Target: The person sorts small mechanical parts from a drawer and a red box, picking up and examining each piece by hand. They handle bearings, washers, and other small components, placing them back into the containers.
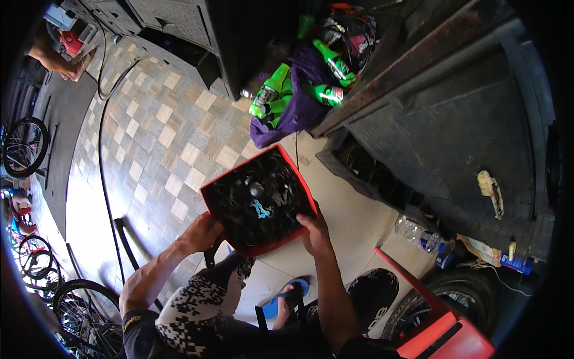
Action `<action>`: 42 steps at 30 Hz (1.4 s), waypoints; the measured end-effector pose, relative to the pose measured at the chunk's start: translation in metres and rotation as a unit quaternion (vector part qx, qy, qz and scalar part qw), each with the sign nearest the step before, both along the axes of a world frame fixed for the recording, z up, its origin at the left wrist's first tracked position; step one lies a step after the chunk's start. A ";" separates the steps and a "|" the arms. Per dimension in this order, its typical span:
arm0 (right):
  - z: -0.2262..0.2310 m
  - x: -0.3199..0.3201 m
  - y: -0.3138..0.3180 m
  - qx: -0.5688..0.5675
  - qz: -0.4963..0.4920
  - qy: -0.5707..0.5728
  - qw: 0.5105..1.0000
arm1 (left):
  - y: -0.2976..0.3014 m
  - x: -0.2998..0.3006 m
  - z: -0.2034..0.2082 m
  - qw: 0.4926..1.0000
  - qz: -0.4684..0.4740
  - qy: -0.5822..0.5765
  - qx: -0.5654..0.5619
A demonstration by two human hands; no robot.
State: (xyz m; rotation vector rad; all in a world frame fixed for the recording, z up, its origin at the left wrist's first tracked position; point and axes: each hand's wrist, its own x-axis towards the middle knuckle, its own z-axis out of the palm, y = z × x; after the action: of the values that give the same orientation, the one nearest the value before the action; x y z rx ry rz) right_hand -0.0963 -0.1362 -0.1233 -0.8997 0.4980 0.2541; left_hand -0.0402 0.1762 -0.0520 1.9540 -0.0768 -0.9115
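Both of my hands hold a red bin (280,244) in front of me, above my knees. My left hand (206,232) grips its near left corner, with the fingertips hidden under or behind the wall. My right hand (317,232) is closed on the right side, thumb over the rim and the other fingers mostly out of sight. Inside lies a jumble of small dark parts, too blurred to name one by one. A light blue cut-out piece (260,209) and a grey round piece (256,190) stand out among them.
Beyond the bin, a purple bag (293,122) holds several green bottles (270,90). A dark cabinet (454,137) stands at right, near a clear bottle (417,234), a tyred wheel (472,293) and a red plastic object (448,338). Bicycles, a black hose (103,161) and another person's leg (51,60) are left.
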 end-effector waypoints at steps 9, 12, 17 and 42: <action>-0.047 -0.095 -0.013 0.104 -0.118 0.134 0.978 | -0.055 0.036 -0.098 0.954 -0.276 -0.087 0.082; -0.070 -0.105 -0.014 0.084 -0.104 0.146 0.980 | -0.080 0.058 -0.125 0.936 -0.308 -0.088 0.145; -0.087 -0.111 -0.002 -0.031 -0.089 0.176 0.980 | -0.088 0.063 -0.149 0.924 -0.314 -0.176 0.128; -0.026 0.030 0.022 -0.724 0.442 -0.150 0.508 | -0.011 0.033 -0.115 0.988 0.051 -0.127 0.078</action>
State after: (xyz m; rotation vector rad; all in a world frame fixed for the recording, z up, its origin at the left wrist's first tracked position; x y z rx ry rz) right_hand -0.0664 -0.1145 -0.1496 -2.8405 -0.3245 0.6073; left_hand -0.0071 0.1650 -0.1670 2.1916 -0.0539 -0.6139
